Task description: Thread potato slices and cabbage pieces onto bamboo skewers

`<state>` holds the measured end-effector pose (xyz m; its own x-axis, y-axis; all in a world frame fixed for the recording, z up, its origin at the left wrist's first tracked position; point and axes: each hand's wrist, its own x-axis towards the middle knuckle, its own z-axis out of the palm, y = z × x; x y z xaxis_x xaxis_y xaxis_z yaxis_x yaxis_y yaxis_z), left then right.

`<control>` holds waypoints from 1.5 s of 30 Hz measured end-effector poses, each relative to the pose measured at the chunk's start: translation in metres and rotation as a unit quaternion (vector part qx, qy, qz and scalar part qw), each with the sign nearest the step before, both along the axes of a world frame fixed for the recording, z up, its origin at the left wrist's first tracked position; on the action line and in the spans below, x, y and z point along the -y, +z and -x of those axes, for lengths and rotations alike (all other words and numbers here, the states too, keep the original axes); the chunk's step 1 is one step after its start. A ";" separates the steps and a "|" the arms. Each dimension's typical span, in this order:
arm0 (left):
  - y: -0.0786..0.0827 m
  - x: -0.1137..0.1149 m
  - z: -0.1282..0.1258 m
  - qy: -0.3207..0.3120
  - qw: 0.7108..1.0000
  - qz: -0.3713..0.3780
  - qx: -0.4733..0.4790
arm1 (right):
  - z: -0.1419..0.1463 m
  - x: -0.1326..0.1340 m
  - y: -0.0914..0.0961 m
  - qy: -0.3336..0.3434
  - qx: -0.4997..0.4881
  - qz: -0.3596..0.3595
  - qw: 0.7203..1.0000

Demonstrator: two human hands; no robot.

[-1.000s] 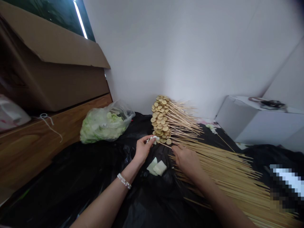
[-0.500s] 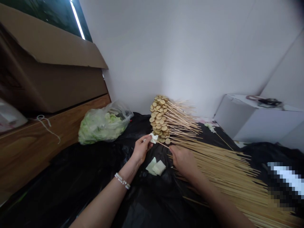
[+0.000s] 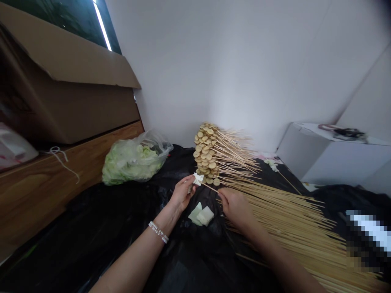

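Between the fingertips of my left hand (image 3: pixel 183 193) is a pale cabbage leaf piece (image 3: pixel 198 179). My right hand (image 3: pixel 233 203) pinches a thin wooden skewer (image 3: pixel 210 188), whose far end meets the cabbage piece; whether it goes through is too small to tell. Two loose cabbage pieces (image 3: pixel 201 215) lie on the black plastic sheet (image 3: pixel 195 252) below my hands. Just beyond them is a stack of skewered round slices (image 3: pixel 207 148), pale yellow like potato, their sticks pointing right. Many bare skewers (image 3: pixel 284 219) spread out beside and under my right forearm.
A clear plastic bag of cabbage leaves (image 3: pixel 131 160) sits at the left, near a wooden board (image 3: pixel 91 142) and a large cardboard box (image 3: pixel 91 110). One skewer with pale leaf (image 3: pixel 271 165) lies at the right, before a white box (image 3: pixel 324 152). A white wall stands behind.
The whole view has shifted slightly. My left hand's fingers have shifted a little on the cabbage piece; both hands stay in nearly the same place, with the skewer still at the leaf.
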<state>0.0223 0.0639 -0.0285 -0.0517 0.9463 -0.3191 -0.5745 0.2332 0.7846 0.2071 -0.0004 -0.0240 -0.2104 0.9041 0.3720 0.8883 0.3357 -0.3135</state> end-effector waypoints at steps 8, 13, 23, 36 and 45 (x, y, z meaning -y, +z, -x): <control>0.001 0.002 -0.003 -0.006 1.000 0.006 0.003 | -0.001 0.000 -0.001 0.002 -0.013 0.020 1.000; 0.002 0.004 -0.005 -0.011 1.000 0.005 -0.007 | 0.000 -0.002 -0.001 -0.005 -0.009 0.044 0.999; 0.000 0.011 -0.012 -0.056 0.998 -0.009 -0.002 | 0.001 -0.002 -0.003 -0.012 0.000 0.035 0.999; 0.007 0.006 -0.006 -0.029 0.999 -0.038 -0.011 | 0.001 -0.001 -0.003 -0.039 0.063 0.017 0.997; 0.006 0.012 -0.009 -0.101 0.994 -0.044 -0.023 | 0.004 0.002 -0.001 -0.027 0.063 0.008 0.998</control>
